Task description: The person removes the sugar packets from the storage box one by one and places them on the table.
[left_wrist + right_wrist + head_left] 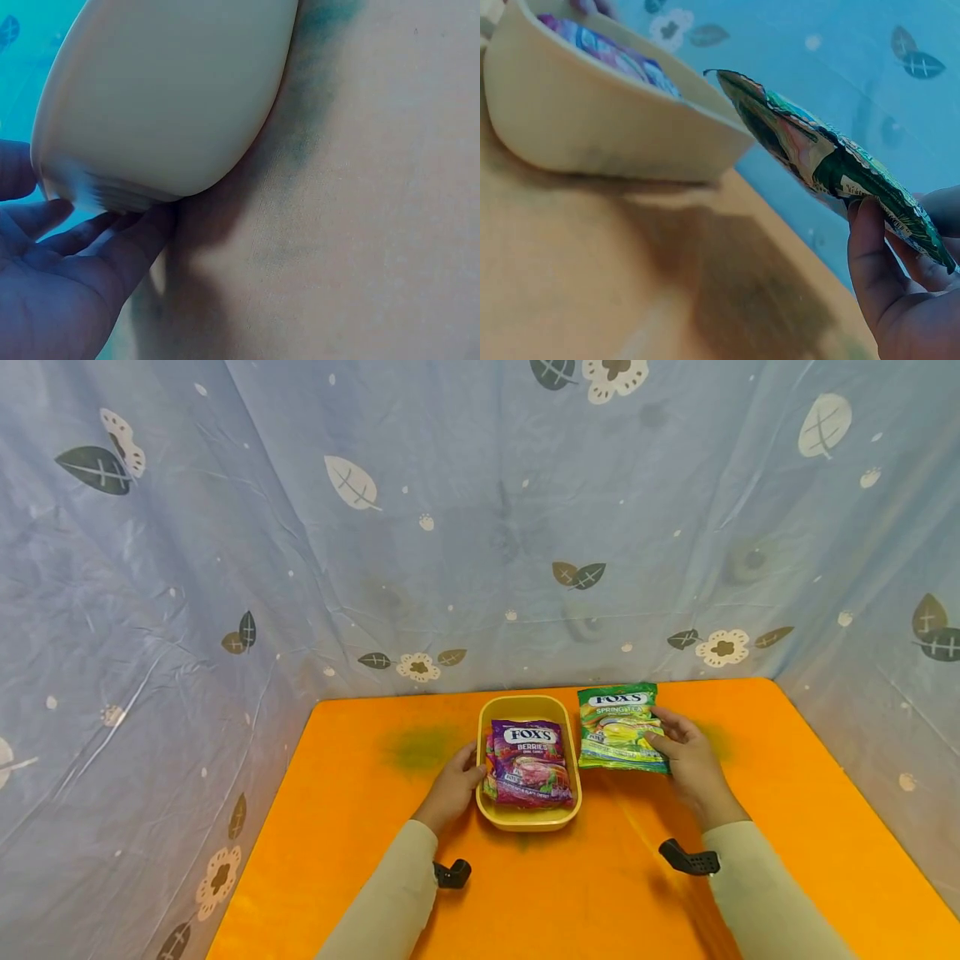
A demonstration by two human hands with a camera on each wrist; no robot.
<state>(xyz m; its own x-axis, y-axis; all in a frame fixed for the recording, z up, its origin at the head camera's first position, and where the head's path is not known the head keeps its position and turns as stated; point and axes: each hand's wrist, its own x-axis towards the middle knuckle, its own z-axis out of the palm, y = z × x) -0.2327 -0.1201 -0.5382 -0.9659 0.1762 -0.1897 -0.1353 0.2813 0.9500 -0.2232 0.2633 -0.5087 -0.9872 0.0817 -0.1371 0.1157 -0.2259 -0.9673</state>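
Note:
My left hand (452,785) grips the left side of a yellow plastic tub (528,821), thumb at the rim and fingers against the outer wall in the left wrist view. Inside the tub lies a purple Fox's Berries candy bag (532,764), over another bag (489,781) of which only a colourful edge shows. To the right of the tub, my right hand (693,768) pinches a green Fox's Spring Tea candy bag (618,727) by its right edge. The right wrist view shows this bag (817,157) edge-on and raised, its shadow falling on the table.
An orange table (360,860) carries the tub near its back edge. Blue-grey curtains (480,527) with leaf and flower prints stand behind and at both sides. Each wrist wears a black camera mount (453,874). Dark green stains (420,747) mark the tabletop.

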